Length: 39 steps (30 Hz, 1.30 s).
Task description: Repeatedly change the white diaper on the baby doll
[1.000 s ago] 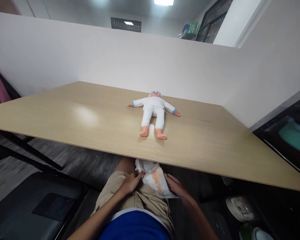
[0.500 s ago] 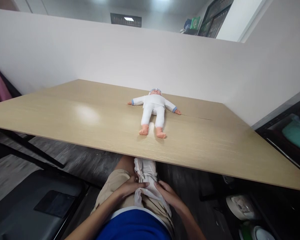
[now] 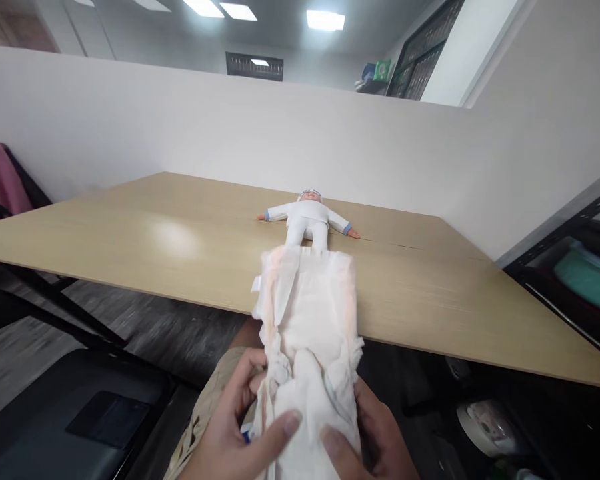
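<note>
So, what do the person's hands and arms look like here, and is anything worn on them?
Both are bare: the left hand and the right hand show no glove or ring, and no sleeve reaches them. The fingers have short, plain nails. The arms lie below the picture's edge, and the white diaper hides part of each hand.

This looks like an office or a workroom of that kind, not a home. Flat light panels (image 3: 325,19) and a slatted air vent (image 3: 254,65) sit in the far ceiling. A plain white partition wall (image 3: 180,127) closes off the far side of a long, pale wood-laminate table (image 3: 130,240) on dark metal legs. A dark metal storage rack (image 3: 570,227) stands at the right, dark-framed glazing (image 3: 420,67) shows at the far right, and the floor (image 3: 170,327) is grey plank.
</note>
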Tool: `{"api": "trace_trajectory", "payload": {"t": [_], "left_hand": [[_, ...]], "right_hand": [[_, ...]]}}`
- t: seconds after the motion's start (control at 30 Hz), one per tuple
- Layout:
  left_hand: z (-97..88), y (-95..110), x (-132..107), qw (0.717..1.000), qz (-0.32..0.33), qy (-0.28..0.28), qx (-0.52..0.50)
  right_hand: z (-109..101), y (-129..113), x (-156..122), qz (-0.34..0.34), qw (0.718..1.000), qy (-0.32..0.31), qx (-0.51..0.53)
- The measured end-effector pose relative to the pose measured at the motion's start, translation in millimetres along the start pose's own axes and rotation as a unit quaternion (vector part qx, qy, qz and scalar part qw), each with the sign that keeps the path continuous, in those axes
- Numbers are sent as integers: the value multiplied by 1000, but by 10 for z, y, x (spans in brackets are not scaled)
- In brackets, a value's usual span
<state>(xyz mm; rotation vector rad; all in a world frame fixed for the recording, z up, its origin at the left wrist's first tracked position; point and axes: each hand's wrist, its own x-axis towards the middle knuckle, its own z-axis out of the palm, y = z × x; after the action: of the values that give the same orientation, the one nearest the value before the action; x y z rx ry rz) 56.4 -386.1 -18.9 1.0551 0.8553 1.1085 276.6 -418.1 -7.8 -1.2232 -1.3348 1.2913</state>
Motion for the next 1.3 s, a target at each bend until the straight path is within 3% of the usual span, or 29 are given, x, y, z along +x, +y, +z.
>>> {"api": "trace_trajectory", "payload": {"t": [0.1, 0.23, 0.37, 0.47, 0.57, 0.7, 0.8, 0.9, 1.07, 1.2, 1.3], "left_hand": [[-120, -151, 341, 998, 27, 16, 50], [-224, -468, 642, 997, 7, 53, 51], [-236, -693, 710, 996, -63, 63, 19], [-235, -784, 698, 995, -88, 47, -7], [-234, -835, 678, 995, -85, 45, -9], [-225, -873, 645, 995, -82, 53, -2], [-223, -885, 619, 995, -77, 56, 0], [-223, -884, 600, 995, -80, 64, 8], [-228, -898, 586, 995, -78, 61, 18], [-256, -935, 604, 994, -94, 56, 10], [-286, -952, 623, 993, -111, 51, 5]], "right_hand": [[77, 6, 337, -28, 999, 27, -10], [16, 373, 638, -13, 998, 50, -29], [-104, 763, 649, 34, 997, 52, -54], [-164, 891, 568, 38, 993, 65, -86], [-208, 910, 520, 1, 978, 137, -155], [-286, 833, 634, -95, 927, 240, -272], [-384, 719, 903, -183, 880, 281, -336], [-514, 600, 1271, -232, 848, 265, -396], [-732, 523, 1722, -226, 858, 173, -428], [-899, 585, 1798, -210, 869, 219, -390], [-965, 610, 1741, -202, 859, 260, -392]]}}
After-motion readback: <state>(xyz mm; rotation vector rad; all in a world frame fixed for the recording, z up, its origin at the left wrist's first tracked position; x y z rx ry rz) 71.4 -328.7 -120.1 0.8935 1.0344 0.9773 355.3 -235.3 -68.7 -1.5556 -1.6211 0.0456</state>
